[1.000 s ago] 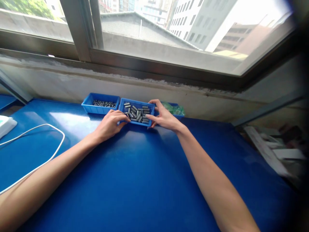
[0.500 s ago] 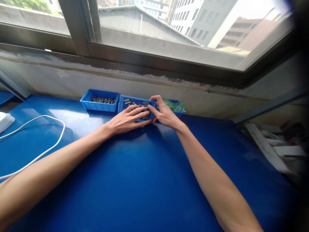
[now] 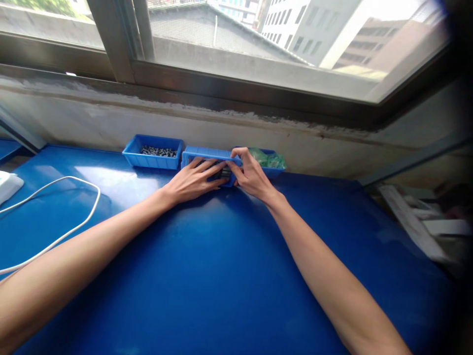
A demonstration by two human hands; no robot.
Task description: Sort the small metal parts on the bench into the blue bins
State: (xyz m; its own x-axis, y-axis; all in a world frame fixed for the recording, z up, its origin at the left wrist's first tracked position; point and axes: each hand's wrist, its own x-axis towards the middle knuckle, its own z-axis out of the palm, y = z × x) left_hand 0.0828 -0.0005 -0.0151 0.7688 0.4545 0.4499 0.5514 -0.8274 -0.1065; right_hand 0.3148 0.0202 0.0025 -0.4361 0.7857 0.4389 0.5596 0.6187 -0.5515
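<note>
Tilted bin (image 3: 209,152), hands (image 3: 197,182) (image 3: 254,175) at rim, roomy tabletop (image 3: 221,271)

The left forearm (image 3: 84,254) and right forearm (image 3: 330,276) are bare, slender and smoothly tapered to narrow wrists (image 3: 168,195), and the left hand (image 3: 191,183) and right hand (image 3: 256,176), bare too, have long, slim fingers (image 3: 215,170) with slightly knobbly knuckles.

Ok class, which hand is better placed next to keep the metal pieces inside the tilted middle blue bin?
Probably the left hand: it spreads across the open bin, over the metal pieces. The right hand holds the bin's right end.
</note>
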